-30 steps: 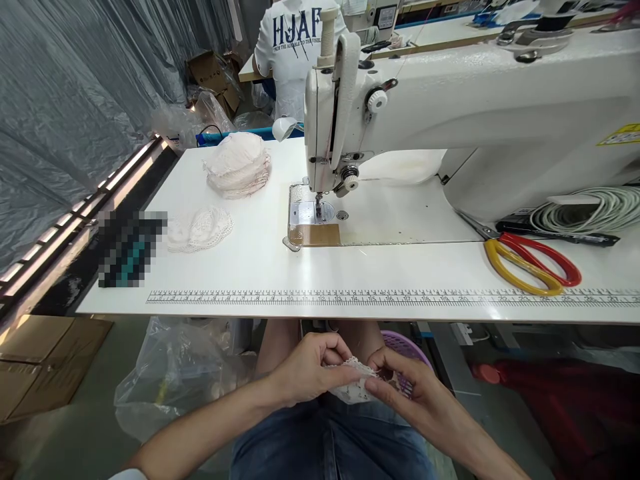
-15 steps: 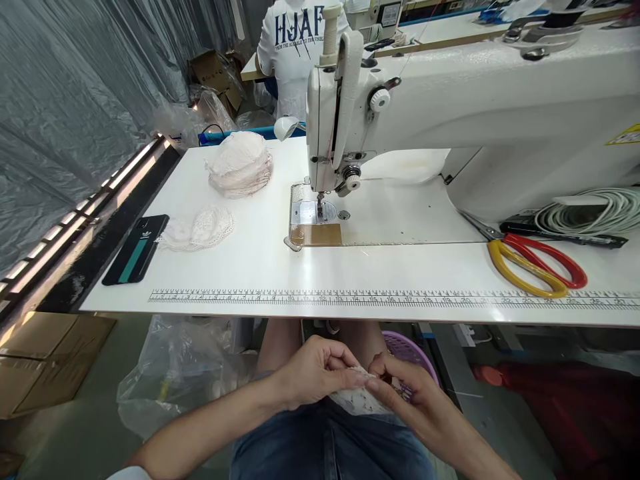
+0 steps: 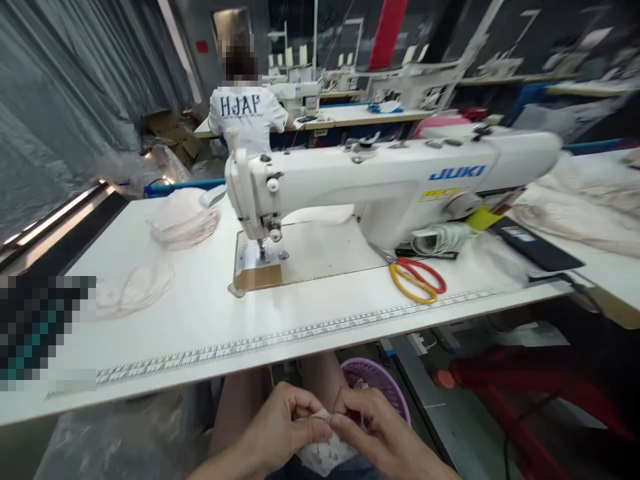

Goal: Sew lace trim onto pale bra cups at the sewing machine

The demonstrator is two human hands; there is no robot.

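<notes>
Lower centre of the frame, below the bench [image 3: 200, 333] edge: left hand [image 3: 280, 430] and right hand [image 3: 375, 430] both pinch a small lace piece [image 3: 320, 457] over the lap, where a short, even fingertip grip likely keeps its edges aligned.

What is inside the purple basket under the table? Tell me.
The purple basket shows only something pale near its rim. The left hand and right hand, pinching a lace piece, cover the rest.
</notes>
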